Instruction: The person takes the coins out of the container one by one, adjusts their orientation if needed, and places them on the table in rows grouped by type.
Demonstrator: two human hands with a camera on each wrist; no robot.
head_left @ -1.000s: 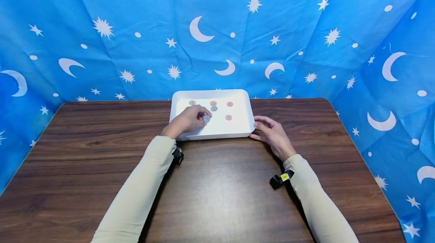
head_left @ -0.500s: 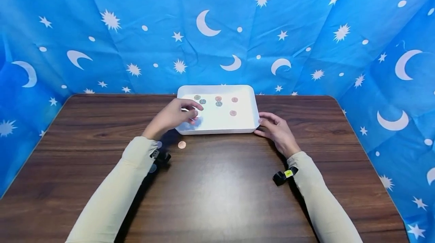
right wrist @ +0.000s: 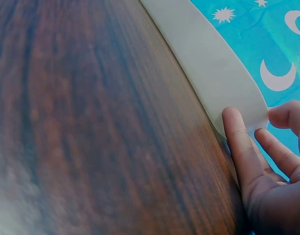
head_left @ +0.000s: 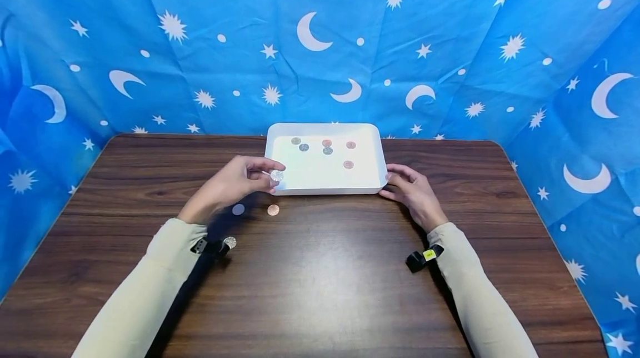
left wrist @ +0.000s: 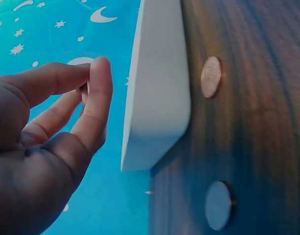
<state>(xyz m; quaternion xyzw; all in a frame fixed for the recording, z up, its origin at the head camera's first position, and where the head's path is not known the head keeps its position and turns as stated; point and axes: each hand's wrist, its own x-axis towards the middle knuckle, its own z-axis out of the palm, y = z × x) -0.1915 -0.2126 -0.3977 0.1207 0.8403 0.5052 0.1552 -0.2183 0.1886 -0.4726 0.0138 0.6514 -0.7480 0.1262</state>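
A white tray sits at the far middle of the table with several copper and silver coins in it. My left hand pinches a silver coin just above the tray's front left corner. In the left wrist view the thumb and fingers are pressed together, and the coin is hidden. My right hand rests with relaxed fingers against the tray's front right corner.
On the dark wooden table lie a copper coin and a silver coin in front of the tray. Another silver coin lies by my left wrist. A blue star-and-moon cloth surrounds the table.
My left hand has lifted a silver coin out of the tray and drawn it left and toward me, past the front left corner. The right hand has stayed at the tray.
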